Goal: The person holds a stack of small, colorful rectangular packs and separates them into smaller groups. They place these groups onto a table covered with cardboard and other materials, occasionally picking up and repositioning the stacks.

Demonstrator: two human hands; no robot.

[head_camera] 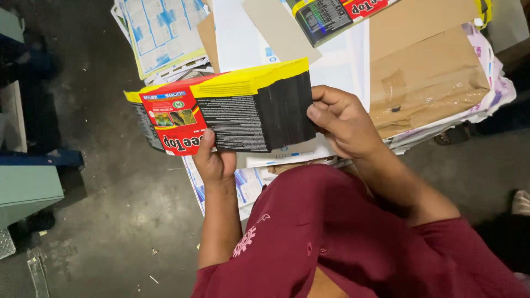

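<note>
A thick stack of flattened carton blanks (232,113), printed red, yellow and black, is held up in front of me. My left hand (212,160) grips the stack's lower edge near its red end, thumb on the printed face. At the black right end, my right hand (342,121) clasps it, fingers curled around the edge. The stack is fanned slightly on the right so the edges of many sheets show.
Beneath the stack lie printed paper sheets (163,30), brown cardboard pieces (428,77) and another printed carton blank (331,16) at the top. Dark concrete floor (110,209) lies to the left, with a grey-green machine edge (25,190) at far left. Someone's foot (520,202) shows at right.
</note>
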